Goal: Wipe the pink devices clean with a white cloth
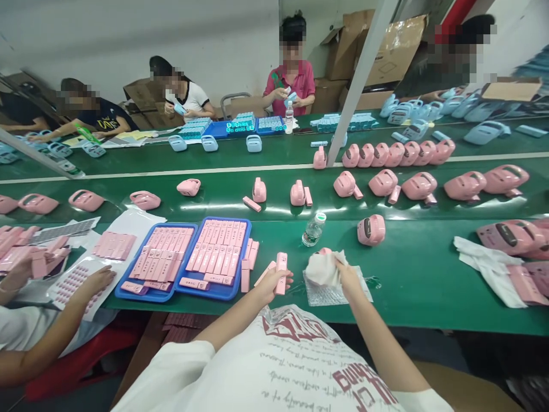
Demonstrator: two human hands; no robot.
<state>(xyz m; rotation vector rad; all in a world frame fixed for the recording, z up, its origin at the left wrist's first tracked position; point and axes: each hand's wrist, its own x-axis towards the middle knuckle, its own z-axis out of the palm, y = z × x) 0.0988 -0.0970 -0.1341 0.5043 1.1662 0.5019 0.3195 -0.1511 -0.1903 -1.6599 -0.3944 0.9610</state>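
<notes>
My left hand (271, 286) is closed around an upright pink bar (281, 273) near the table's front edge. Beside it, more pink bars (245, 276) lie next to the blue tray (237, 290). My right hand (345, 277) grips a white cloth (322, 270), its fingers partly hidden in the folds. The cloth lies over a pink object (325, 251), of which only the top edge shows. Under them is a sheet of bubble wrap (317, 296). A pink rounded housing (371, 230) stands behind and to the right of the cloth.
A clear bottle (314, 230) stands behind the cloth. Another blue tray (122, 290) of pink bars is at the left, near a co-worker's hand (100, 281). Pink housings line the green belt (218, 200). A white cloth (489, 269) lies at right. People sit opposite.
</notes>
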